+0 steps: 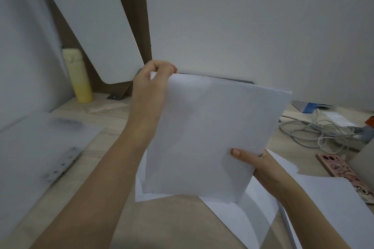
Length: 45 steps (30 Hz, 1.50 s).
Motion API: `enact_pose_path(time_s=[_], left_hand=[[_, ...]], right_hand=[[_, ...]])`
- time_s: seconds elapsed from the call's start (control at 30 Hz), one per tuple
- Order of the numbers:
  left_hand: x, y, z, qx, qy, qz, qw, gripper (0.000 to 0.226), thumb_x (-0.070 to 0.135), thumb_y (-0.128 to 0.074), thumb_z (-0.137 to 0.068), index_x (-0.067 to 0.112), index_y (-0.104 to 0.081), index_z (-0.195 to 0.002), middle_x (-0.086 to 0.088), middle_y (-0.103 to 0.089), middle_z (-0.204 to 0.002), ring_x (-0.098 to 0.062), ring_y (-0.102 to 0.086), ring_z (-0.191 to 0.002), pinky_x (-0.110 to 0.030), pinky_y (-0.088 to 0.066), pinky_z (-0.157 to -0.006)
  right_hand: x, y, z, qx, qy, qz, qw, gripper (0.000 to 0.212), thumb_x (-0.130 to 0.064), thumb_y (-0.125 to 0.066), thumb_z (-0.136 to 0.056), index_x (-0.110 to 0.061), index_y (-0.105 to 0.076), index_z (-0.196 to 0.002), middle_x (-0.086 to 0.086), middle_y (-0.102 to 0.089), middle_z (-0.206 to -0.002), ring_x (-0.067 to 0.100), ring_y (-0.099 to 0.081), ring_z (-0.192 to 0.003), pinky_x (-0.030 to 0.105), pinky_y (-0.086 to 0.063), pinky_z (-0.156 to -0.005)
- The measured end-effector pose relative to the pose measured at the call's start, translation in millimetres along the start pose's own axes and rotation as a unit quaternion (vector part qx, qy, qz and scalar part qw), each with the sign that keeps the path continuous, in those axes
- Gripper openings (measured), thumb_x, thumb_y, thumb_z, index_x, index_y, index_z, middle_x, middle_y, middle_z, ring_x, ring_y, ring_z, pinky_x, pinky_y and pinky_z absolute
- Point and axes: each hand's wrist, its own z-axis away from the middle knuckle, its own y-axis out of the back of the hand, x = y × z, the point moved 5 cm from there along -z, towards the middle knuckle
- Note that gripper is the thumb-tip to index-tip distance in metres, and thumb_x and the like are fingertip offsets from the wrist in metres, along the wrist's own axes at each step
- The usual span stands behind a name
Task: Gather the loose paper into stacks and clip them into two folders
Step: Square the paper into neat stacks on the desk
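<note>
While the gathering was clearly under way, nothing in view had yet been clipped. The left hand was pinched shut on the top corner of a stack of paper, and the right hand gripped the stack's lower right edge, thumb flat on the front sheet, fingers hidden behind. The stack was held up on edge over the desk, its bottom edge close to, perhaps touching, the loose sheets lying flat beneath and to the right; whether it touched them could not be told. By my reading, one stack was partly formed and being squared up. A translucent folder lay well to the left, its metal clip strip bare of paper. A second folder could not be made out. Left to do, I judged: collect the remaining sheets, form the second stack, and clip both.
</note>
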Motion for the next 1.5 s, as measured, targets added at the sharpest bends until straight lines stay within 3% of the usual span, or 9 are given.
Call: enact_pose_path(time_s=[0.17,0.37,0.5,0.63,0.8,1.03,1.17,1.27,1.5], left_hand=[[-5,7,10,0.026,-0.013,0.034,0.999,0.016,0.028,-0.051,-0.092,0.019,-0.058,-0.08,0.011,-0.06,-0.076,-0.004,-0.055,-0.076,-0.02,-0.042,-0.073],[-23,9,20,-0.009,-0.01,0.116,0.993,0.072,0.078,-0.055,-0.063,0.013,-0.053,-0.093,-0.008,-0.051,-0.089,-0.022,-0.05,-0.085,-0.037,-0.042,-0.079],[-29,10,29,-0.018,0.009,0.095,0.995,0.026,0.042,-0.063,-0.071,0.023,-0.061,-0.089,0.017,-0.069,-0.072,0.002,-0.065,-0.07,-0.014,-0.049,-0.061],[-56,12,46,-0.025,0.057,0.089,0.994,0.029,0.036,-0.065,-0.069,0.027,-0.064,-0.096,0.015,-0.073,-0.083,-0.005,-0.07,-0.078,-0.018,-0.053,-0.063],[-62,6,54,-0.023,0.061,0.082,0.995,0.022,0.03,-0.067,-0.072,0.03,-0.063,-0.094,0.015,-0.073,-0.087,-0.007,-0.07,-0.083,-0.021,-0.055,-0.068],[-91,17,79,-0.008,0.098,0.084,0.992,0.031,0.035,-0.071,-0.068,0.029,-0.062,-0.098,0.016,-0.073,-0.088,-0.006,-0.07,-0.081,-0.015,-0.052,-0.061],[-114,12,97,0.031,0.153,0.068,0.985,0.037,0.037,-0.071,-0.072,0.023,-0.065,-0.106,0.007,-0.073,-0.095,-0.012,-0.069,-0.09,-0.019,-0.056,-0.068],[-108,1,96,0.028,0.152,0.048,0.987,0.025,0.032,-0.058,-0.086,0.029,-0.061,-0.111,0.014,-0.07,-0.1,-0.001,-0.067,-0.09,-0.013,-0.054,-0.072],[-105,-61,118,-0.093,0.226,0.016,0.969,0.021,0.032,-0.039,-0.098,0.029,-0.056,-0.087,0.022,-0.067,-0.081,0.006,-0.062,-0.082,-0.017,-0.047,-0.079]], right_hand=[[12,1,3,0.013,-0.031,-0.003,0.999,0.028,-0.025,-0.074,-0.065,-0.035,-0.074,-0.091,-0.004,-0.074,-0.101,0.016,-0.07,-0.095,0.032,-0.056,-0.081],[10,-1,3,0.017,-0.027,-0.027,0.999,0.022,-0.017,-0.067,-0.073,-0.034,-0.076,-0.085,-0.003,-0.075,-0.098,0.015,-0.071,-0.091,0.03,-0.057,-0.077],[0,-1,4,0.009,0.0,-0.049,0.999,0.02,-0.027,-0.076,-0.065,-0.032,-0.076,-0.085,-0.004,-0.076,-0.092,0.013,-0.072,-0.085,0.022,-0.056,-0.066],[9,2,6,0.004,-0.013,-0.035,0.999,0.043,-0.039,-0.086,-0.046,-0.034,-0.075,-0.087,-0.003,-0.075,-0.098,0.017,-0.071,-0.09,0.026,-0.058,-0.071],[3,3,4,0.043,0.014,-0.053,0.998,0.026,-0.012,-0.071,-0.068,-0.026,-0.074,-0.091,0.0,-0.075,-0.096,0.017,-0.071,-0.087,0.023,-0.056,-0.065],[16,8,10,0.034,-0.025,-0.017,0.999,0.059,-0.051,-0.088,-0.032,-0.029,-0.077,-0.086,-0.002,-0.076,-0.095,0.014,-0.072,-0.086,0.02,-0.055,-0.066],[30,2,16,0.1,-0.053,-0.018,0.993,0.036,-0.031,-0.081,-0.062,-0.02,-0.072,-0.095,-0.001,-0.076,-0.095,0.016,-0.072,-0.088,0.029,-0.058,-0.075],[21,19,14,0.175,-0.047,0.038,0.983,0.053,-0.047,-0.083,-0.051,-0.013,-0.072,-0.09,0.003,-0.077,-0.086,0.022,-0.073,-0.081,0.037,-0.056,-0.075],[7,89,47,0.257,-0.041,0.172,0.95,0.02,-0.03,-0.06,-0.086,-0.023,-0.067,-0.104,-0.003,-0.073,-0.096,0.018,-0.068,-0.089,0.038,-0.053,-0.08]])
